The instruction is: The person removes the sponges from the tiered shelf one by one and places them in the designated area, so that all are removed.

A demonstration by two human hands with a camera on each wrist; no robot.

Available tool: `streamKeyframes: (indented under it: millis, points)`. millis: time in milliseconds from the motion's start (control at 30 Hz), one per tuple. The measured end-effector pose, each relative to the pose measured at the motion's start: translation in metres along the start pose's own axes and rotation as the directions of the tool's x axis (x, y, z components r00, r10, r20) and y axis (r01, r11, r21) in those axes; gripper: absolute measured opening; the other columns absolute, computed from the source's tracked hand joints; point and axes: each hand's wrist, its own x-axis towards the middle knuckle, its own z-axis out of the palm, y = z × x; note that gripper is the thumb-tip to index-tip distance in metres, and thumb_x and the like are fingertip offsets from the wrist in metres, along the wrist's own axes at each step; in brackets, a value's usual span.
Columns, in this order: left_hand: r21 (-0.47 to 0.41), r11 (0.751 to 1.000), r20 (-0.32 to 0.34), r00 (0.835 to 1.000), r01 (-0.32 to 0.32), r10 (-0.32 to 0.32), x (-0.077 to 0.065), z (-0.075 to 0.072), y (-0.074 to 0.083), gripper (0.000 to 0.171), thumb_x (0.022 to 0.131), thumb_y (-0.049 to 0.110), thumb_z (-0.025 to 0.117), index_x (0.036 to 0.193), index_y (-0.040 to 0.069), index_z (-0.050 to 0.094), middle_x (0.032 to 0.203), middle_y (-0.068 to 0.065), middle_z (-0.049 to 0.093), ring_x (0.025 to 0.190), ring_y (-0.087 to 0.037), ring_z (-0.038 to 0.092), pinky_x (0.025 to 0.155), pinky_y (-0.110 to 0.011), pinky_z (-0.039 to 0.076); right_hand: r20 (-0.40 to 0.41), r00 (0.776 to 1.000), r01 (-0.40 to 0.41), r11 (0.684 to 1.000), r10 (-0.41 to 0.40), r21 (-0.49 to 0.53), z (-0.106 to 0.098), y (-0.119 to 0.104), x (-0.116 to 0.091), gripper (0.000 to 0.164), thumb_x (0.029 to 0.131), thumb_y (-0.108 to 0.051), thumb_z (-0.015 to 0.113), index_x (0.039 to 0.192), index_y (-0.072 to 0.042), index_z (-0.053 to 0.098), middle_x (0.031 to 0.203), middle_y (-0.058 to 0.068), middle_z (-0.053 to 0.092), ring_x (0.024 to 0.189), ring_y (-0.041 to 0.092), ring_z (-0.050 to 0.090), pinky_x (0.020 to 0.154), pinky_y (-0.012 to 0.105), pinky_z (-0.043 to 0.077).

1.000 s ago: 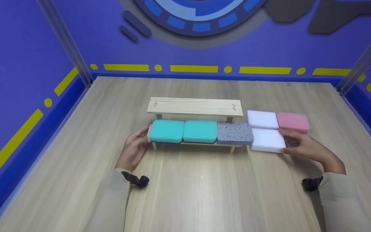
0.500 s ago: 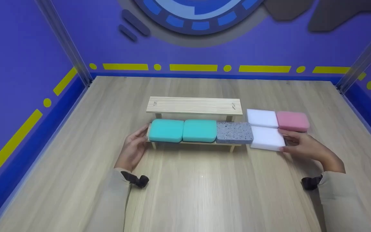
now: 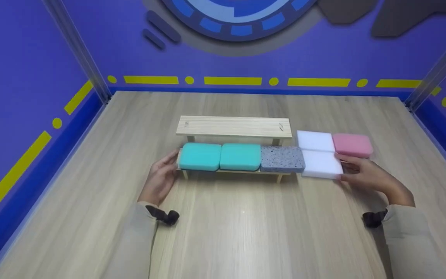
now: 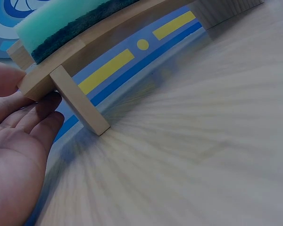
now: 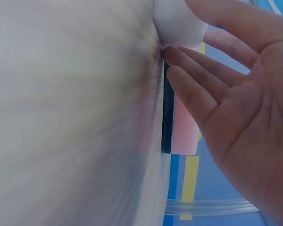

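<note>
In the head view my left hand point(image 3: 158, 180) pinches the left end of a low wooden bench point(image 3: 242, 172). The left wrist view shows the thumb at its upper edge, fingers underneath, near a square leg point(image 4: 80, 101). Two teal sponges point(image 3: 200, 156) with dark scrub undersides and a grey speckled sponge point(image 3: 282, 159) lie in a row on the bench; the grey one juts past its right end. My right hand point(image 3: 368, 174) grips the right side of a white sponge point(image 3: 321, 164) on the table, thumb at the near corner, forefinger at the far one.
Behind the white sponge sit another white sponge point(image 3: 315, 140) and a pink sponge point(image 3: 352, 145), side by side. A second, bare wooden bench point(image 3: 234, 126) stands behind the loaded one. Blue panels point(image 3: 238, 66) wall in the table point(image 3: 230, 224).
My right hand has slid the near white sponge slightly away from me, against the white sponge behind it. The left hand and the bench have stayed in place.
</note>
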Motion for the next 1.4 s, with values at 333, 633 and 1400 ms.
streamKeyframes:
  millis: [333, 633, 1400]
  points:
    - [0.007, 1.000, 0.014, 1.000, -0.011, 0.011, 0.000, -0.001, 0.000, 0.061, 0.090, -0.010, 0.043, 0.148, -0.006, 0.025, 0.158, -0.017, 0.024, 0.147, -0.023, 0.021, 0.120, -0.036, 0.020, -0.020, 1.000, 0.017, 1.000, -0.017, 0.001, 0.001, -0.002, -0.001, 0.073, 0.091, -0.028, 0.065, 0.146, 0.005, 0.032, 0.142, 0.034, 0.040, 0.129, 0.048, 0.044, 0.101, 0.053, 0.043]
    - [0.044, 0.999, 0.017, 1.000, 0.007, -0.008, -0.001, -0.001, 0.001, 0.059, 0.092, -0.008, 0.041, 0.148, -0.005, 0.025, 0.159, -0.016, 0.022, 0.148, -0.023, 0.019, 0.121, -0.035, 0.020, -0.042, 0.995, 0.087, 0.996, -0.086, 0.017, 0.000, 0.002, -0.001, 0.068, 0.089, -0.018, 0.068, 0.143, 0.009, 0.036, 0.139, 0.036, 0.043, 0.125, 0.049, 0.047, 0.085, 0.007, 0.042]
    - [0.013, 1.000, 0.014, 1.000, -0.010, 0.010, 0.000, -0.001, 0.000, 0.059, 0.091, -0.009, 0.042, 0.148, -0.006, 0.026, 0.158, -0.017, 0.024, 0.147, -0.023, 0.022, 0.119, -0.034, 0.023, -0.135, 0.984, 0.108, 0.993, -0.112, -0.038, -0.012, -0.022, -0.004, 0.069, 0.089, -0.032, 0.067, 0.141, 0.004, 0.042, 0.143, 0.026, 0.045, 0.129, 0.038, 0.047, 0.103, 0.016, 0.041]
